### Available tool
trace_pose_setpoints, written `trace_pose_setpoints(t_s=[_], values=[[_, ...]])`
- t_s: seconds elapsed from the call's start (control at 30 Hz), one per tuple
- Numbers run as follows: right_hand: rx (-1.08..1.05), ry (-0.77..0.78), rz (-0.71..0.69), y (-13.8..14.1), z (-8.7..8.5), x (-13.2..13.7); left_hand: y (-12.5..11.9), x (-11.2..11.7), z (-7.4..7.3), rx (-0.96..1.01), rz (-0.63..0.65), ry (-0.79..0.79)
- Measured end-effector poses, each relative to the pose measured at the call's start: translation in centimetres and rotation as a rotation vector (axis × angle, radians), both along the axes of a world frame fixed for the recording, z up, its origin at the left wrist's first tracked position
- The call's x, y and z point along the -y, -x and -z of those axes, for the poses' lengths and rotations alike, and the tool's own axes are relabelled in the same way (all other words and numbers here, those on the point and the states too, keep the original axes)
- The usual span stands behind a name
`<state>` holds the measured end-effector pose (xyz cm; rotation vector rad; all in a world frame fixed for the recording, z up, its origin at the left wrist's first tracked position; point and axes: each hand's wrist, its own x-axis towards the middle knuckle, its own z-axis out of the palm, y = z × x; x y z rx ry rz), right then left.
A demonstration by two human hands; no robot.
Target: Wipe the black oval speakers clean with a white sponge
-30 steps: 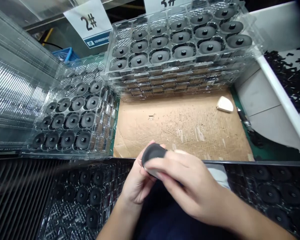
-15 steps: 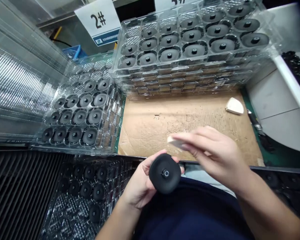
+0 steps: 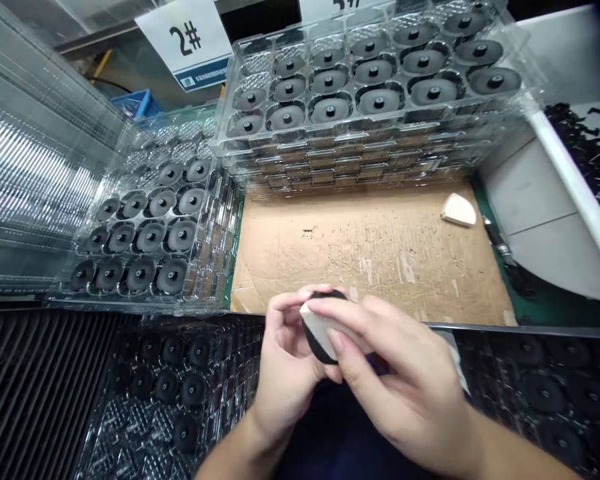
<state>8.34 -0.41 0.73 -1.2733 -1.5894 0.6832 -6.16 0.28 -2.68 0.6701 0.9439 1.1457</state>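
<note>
My left hand holds a black rounded disc up in front of me, tilted so its face is mostly hidden. My right hand pinches a white foam wedge and presses it against the disc. Fingers of both hands cover most of the disc, and its central hub does not show. A second white wedge lies on the sheet of brown cardboard, well beyond my hands.
Stacked clear plastic trays of black discs stand behind the cardboard, another clear tray stands left, and a dark tray lies below. A dark-handled tool lies right of the cardboard, beside a white-edged bin of black scraps.
My right hand has come back from over the cardboard and put the white wedge on the disc. My left hand has turned the disc, so its hub no longer faces me.
</note>
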Motion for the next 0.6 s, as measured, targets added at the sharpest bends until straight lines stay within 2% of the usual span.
trace_pose_setpoints(t_s=[0.07, 0.13, 0.17, 0.27, 0.33, 0.4, 0.5, 0.6], values=[[0.014, 0.118, -0.120, -0.1, 0.1, 0.1, 0.3, 0.1, 0.3, -0.031, -0.059, -0.001], [0.025, 0.280, -0.145, -0.8, 0.6, 0.3, 0.5, 0.2, 0.6, -0.027, -0.054, 0.022], [0.022, 0.304, -0.122, -1.0, 0.7, 0.4, 0.5, 0.2, 0.8, -0.024, -0.038, 0.024], [-0.012, 0.150, -0.007, -1.0, 0.3, 0.5, 0.2, 0.2, 0.8, -0.029, 0.011, -0.036], [-0.046, 0.073, -0.007, -0.5, -0.1, 0.5, -0.1, 0.1, 0.5, -0.036, 0.023, -0.066], [-0.073, 0.173, -0.075, -0.3, 0.0, 0.6, -0.1, -0.1, 0.2, -0.039, 0.009, -0.069], [-0.101, 0.426, -0.132, -1.4, 1.5, 1.3, 0.4, -0.2, 0.1, -0.042, -0.024, -0.066], [-0.075, 0.479, -0.028, -3.2, 3.3, 2.1, 0.7, 0.0, 0.3, -0.024, -0.033, -0.051]])
